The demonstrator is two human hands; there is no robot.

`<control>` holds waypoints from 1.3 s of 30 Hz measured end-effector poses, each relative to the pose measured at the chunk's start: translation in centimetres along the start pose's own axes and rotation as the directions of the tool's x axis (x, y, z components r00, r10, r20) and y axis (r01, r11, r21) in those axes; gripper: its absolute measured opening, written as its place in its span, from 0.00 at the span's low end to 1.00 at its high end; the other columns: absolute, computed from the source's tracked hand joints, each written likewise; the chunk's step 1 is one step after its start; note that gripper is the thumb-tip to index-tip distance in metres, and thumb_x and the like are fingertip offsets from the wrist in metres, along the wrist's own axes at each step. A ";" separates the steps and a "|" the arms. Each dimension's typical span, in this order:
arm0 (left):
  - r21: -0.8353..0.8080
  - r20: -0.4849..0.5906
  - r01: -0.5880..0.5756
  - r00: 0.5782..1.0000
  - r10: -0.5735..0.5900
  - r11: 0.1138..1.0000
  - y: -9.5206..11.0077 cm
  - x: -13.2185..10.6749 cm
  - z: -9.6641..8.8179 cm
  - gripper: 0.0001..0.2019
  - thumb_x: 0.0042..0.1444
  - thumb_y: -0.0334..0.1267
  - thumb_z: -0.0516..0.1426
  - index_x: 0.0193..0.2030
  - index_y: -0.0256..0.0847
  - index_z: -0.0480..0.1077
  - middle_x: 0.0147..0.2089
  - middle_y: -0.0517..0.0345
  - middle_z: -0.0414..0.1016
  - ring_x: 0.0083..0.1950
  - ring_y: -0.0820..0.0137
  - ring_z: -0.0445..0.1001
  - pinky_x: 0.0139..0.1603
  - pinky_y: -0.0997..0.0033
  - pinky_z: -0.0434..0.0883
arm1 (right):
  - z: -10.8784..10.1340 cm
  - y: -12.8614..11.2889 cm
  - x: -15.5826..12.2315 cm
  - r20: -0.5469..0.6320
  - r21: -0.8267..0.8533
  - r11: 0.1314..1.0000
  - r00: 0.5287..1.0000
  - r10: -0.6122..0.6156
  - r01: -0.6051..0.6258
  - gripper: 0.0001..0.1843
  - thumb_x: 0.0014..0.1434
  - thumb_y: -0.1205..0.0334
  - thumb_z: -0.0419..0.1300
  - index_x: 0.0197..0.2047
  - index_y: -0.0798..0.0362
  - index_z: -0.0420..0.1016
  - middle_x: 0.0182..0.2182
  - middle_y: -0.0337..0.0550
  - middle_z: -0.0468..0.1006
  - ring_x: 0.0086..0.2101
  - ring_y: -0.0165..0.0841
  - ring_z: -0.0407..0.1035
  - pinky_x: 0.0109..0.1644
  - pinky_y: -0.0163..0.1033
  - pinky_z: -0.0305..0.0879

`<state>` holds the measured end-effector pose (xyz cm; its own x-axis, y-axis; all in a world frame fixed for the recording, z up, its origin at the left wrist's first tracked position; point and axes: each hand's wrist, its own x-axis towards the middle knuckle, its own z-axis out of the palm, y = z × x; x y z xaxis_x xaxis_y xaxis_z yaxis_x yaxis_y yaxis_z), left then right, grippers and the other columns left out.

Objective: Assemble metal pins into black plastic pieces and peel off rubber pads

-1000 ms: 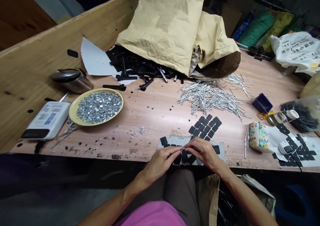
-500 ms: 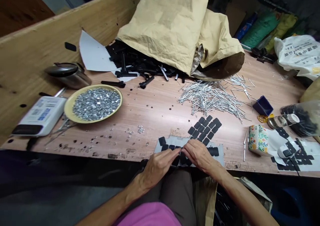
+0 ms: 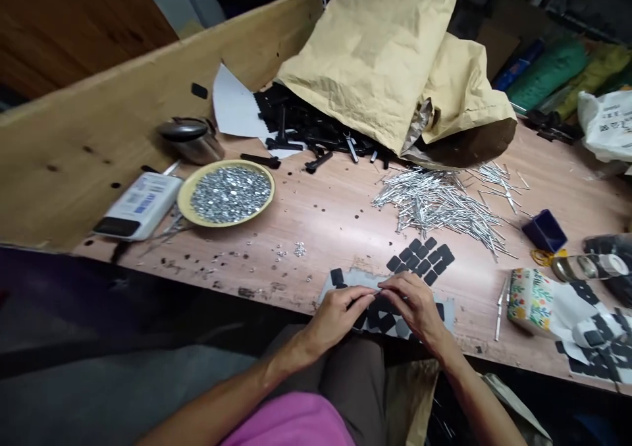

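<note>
My left hand (image 3: 338, 314) and my right hand (image 3: 415, 306) meet fingertip to fingertip at the near table edge. Both pinch over a grey backing sheet (image 3: 354, 278) that carries black rounded pads. What the fingertips grip is too small to name. Just beyond the hands lies a cluster of loose black pads (image 3: 422, 259). A pile of thin metal pins (image 3: 439, 199) lies farther back on the wooden table (image 3: 336, 219).
A yellow dish of small silver pieces (image 3: 227, 194) and a white device (image 3: 139, 205) sit at the left. A big brown paper sack (image 3: 395, 64) spills black parts (image 3: 301, 126) at the back. A floral cup (image 3: 530, 296), a blue box (image 3: 545, 230) and more pad sheets (image 3: 595, 344) are right.
The view has shifted, so everything sits further right in the picture. My hands stay together over the sheet, fingers still pinching.
</note>
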<state>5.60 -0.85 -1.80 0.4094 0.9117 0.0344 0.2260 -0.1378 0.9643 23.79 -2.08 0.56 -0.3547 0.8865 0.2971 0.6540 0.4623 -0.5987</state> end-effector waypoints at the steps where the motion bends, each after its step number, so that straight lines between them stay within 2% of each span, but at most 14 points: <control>1: -0.001 -0.003 -0.010 1.000 0.010 1.000 0.0 -0.2 0.0 0.11 0.57 0.36 0.53 0.38 0.40 0.77 0.37 0.56 0.81 0.36 0.68 0.79 0.40 0.73 0.75 | 0.2 -0.1 0.0 -0.002 -0.015 1.000 1.000 -0.016 0.016 0.14 0.66 0.56 0.48 0.38 0.52 0.72 0.31 0.43 0.76 0.33 0.31 0.69 0.38 0.36 0.62; 7: -0.013 0.004 -0.110 0.994 0.110 0.994 -0.2 -1.3 0.2 0.10 0.57 0.37 0.53 0.38 0.42 0.77 0.36 0.55 0.81 0.35 0.69 0.78 0.37 0.75 0.74 | 0.8 -0.4 -0.2 0.096 -0.225 0.973 0.995 -0.037 0.057 0.23 0.68 0.56 0.41 0.27 0.53 0.68 0.22 0.41 0.70 0.26 0.30 0.62 0.35 0.37 0.55; 11: -0.237 0.013 0.185 0.982 -0.187 0.954 -0.1 -0.9 0.7 0.11 0.54 0.43 0.56 0.36 0.39 0.75 0.36 0.53 0.80 0.38 0.67 0.77 0.38 0.72 0.74 | 0.1 -0.6 -0.6 0.045 -0.290 0.948 0.988 0.149 -0.130 0.27 0.68 0.53 0.38 0.23 0.52 0.65 0.20 0.40 0.67 0.25 0.30 0.60 0.33 0.37 0.53; 14: -0.538 0.131 0.407 0.905 -0.404 0.738 0.5 -0.1 1.1 0.17 0.49 0.48 0.60 0.40 0.38 0.74 0.42 0.50 0.78 0.44 0.65 0.76 0.42 0.70 0.74 | -0.3 -1.4 -1.2 -0.073 -0.088 0.927 0.930 0.360 -0.366 0.26 0.67 0.51 0.40 0.24 0.52 0.67 0.22 0.39 0.67 0.26 0.30 0.61 0.31 0.35 0.56; 16: -0.662 0.198 0.450 0.876 -0.439 0.599 1.1 0.1 1.5 0.22 0.44 0.48 0.64 0.44 0.37 0.74 0.43 0.49 0.78 0.46 0.65 0.75 0.46 0.68 0.72 | 0.3 -2.2 -1.8 -0.109 0.140 0.885 0.882 0.459 -0.443 0.21 0.64 0.49 0.47 0.27 0.52 0.69 0.24 0.39 0.69 0.27 0.30 0.64 0.32 0.34 0.59; 18: -0.724 0.202 0.435 0.876 -0.437 0.536 1.6 0.3 2.0 0.25 0.40 0.48 0.65 0.45 0.37 0.74 0.42 0.48 0.78 0.46 0.65 0.75 0.48 0.67 0.71 | 1.7 -2.8 -2.4 -0.108 0.395 0.803 0.845 0.523 -0.447 0.17 0.59 0.46 0.53 0.32 0.52 0.72 0.27 0.40 0.72 0.30 0.31 0.67 0.34 0.35 0.63; 23: -0.747 0.068 0.333 0.899 -0.433 0.576 1.8 0.2 3.4 0.22 0.39 0.50 0.65 0.39 0.38 0.76 0.52 0.46 0.73 0.52 0.63 0.72 0.50 0.69 0.70 | 5.2 -3.8 -2.8 -0.001 0.769 0.481 0.752 0.659 -0.421 0.20 0.55 0.42 0.56 0.34 0.52 0.72 0.23 0.36 0.69 0.23 0.28 0.63 0.27 0.34 0.63; 25: -0.719 0.016 0.294 0.913 -0.408 0.630 1.6 0.2 3.6 0.22 0.39 0.52 0.64 0.38 0.38 0.77 0.54 0.45 0.71 0.52 0.62 0.72 0.49 0.69 0.71 | 5.4 -3.9 -2.8 0.000 0.763 0.471 0.728 0.686 -0.443 0.18 0.56 0.44 0.55 0.32 0.52 0.71 0.20 0.34 0.66 0.20 0.27 0.60 0.23 0.33 0.60; 27: -0.675 0.019 0.283 0.930 -0.368 0.682 1.3 0.4 3.7 0.23 0.40 0.53 0.64 0.38 0.37 0.77 0.54 0.44 0.72 0.51 0.62 0.73 0.47 0.68 0.72 | 4.6 -3.6 -3.0 -0.130 0.629 0.624 0.728 0.673 -0.464 0.15 0.58 0.50 0.55 0.30 0.52 0.71 0.22 0.36 0.67 0.22 0.27 0.61 0.25 0.33 0.61; 30: -0.609 0.041 0.306 0.934 -0.356 0.732 0.8 0.4 3.4 0.24 0.40 0.53 0.64 0.40 0.37 0.77 0.49 0.45 0.75 0.42 0.64 0.76 0.39 0.69 0.74 | 2.5 -1.3 -3.6 -0.416 0.172 0.863 0.759 0.501 -0.475 0.10 0.60 0.59 0.53 0.32 0.52 0.73 0.29 0.41 0.70 0.31 0.31 0.66 0.35 0.36 0.64; 32: -0.536 -0.016 0.306 0.928 -0.371 0.787 -0.1 0.1 2.8 0.26 0.43 0.53 0.62 0.45 0.37 0.75 0.41 0.49 0.78 0.30 0.70 0.75 0.28 0.73 0.73 | 0.6 1.4 -4.1 -0.482 -0.113 0.865 0.788 0.382 -0.489 0.09 0.61 0.63 0.52 0.34 0.52 0.73 0.32 0.44 0.70 0.35 0.33 0.66 0.38 0.37 0.64; 35: -0.303 -0.237 0.203 0.931 -0.280 0.931 -2.5 -0.9 1.5 0.24 0.51 0.53 0.57 0.49 0.39 0.73 0.30 0.56 0.77 0.19 0.76 0.67 0.17 0.77 0.65 | -1.8 6.3 -4.4 -0.422 -0.449 0.757 0.860 0.287 -0.474 0.10 0.63 0.66 0.50 0.34 0.52 0.72 0.32 0.45 0.69 0.34 0.35 0.64 0.36 0.38 0.64; 37: -0.081 -0.437 0.068 0.894 -0.097 0.994 -4.4 -1.5 0.6 0.18 0.55 0.49 0.55 0.46 0.40 0.74 0.33 0.55 0.78 0.24 0.74 0.71 0.22 0.76 0.69 | -2.5 9.0 -4.5 -0.340 -0.593 0.690 0.906 0.252 -0.414 0.13 0.64 0.68 0.47 0.32 0.54 0.71 0.30 0.46 0.68 0.33 0.36 0.63 0.33 0.39 0.63; 39: 0.160 -0.560 -0.046 0.818 0.129 0.986 -6.1 -2.0 -0.2 0.12 0.57 0.43 0.54 0.43 0.42 0.74 0.37 0.55 0.79 0.30 0.71 0.75 0.31 0.75 0.72 | -2.4 10.5 -4.8 -0.254 -0.637 0.691 0.939 0.233 -0.343 0.14 0.64 0.70 0.46 0.29 0.54 0.69 0.28 0.45 0.67 0.31 0.36 0.62 0.31 0.38 0.62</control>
<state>3.22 -1.78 -7.68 -0.1310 0.9451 0.2995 0.3457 -0.2396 0.9072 33.94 -1.39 -5.40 -0.0112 0.9444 0.3285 0.9988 0.0264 -0.0419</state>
